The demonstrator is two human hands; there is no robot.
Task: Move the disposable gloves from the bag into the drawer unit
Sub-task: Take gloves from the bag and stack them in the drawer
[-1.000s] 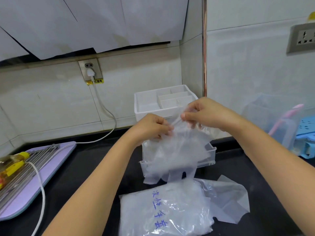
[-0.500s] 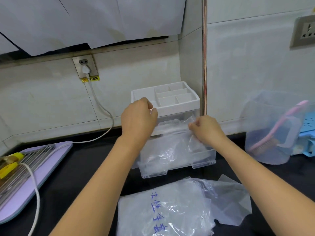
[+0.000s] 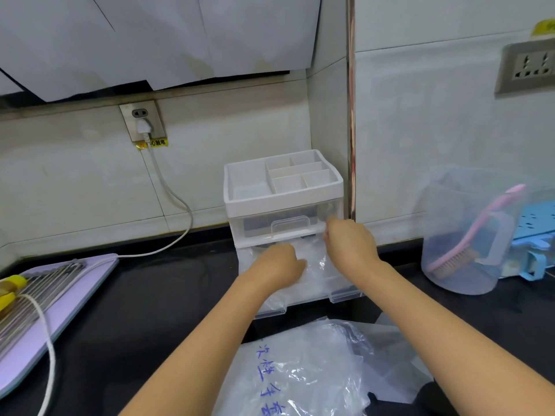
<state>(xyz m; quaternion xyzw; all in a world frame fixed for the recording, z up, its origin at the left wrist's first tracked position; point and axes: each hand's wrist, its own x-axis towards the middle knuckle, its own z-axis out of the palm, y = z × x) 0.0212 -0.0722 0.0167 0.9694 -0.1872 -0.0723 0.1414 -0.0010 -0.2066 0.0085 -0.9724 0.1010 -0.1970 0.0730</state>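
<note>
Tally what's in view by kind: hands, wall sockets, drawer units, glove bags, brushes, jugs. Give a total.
Hands: 2
Wall sockets: 2
Drawer unit: 1
Glove bag: 1
Pink brush: 1
Clear jug: 1
Total: 8

Your clear gloves [image 3: 315, 267] lie crumpled in the pulled-out bottom drawer [image 3: 345, 291] of the white-topped drawer unit [image 3: 282, 202]. At 6 o'clock from it, your clear bag [image 3: 300, 370], marked in blue writing, lies flat on the counter [image 3: 150, 295].
</note>
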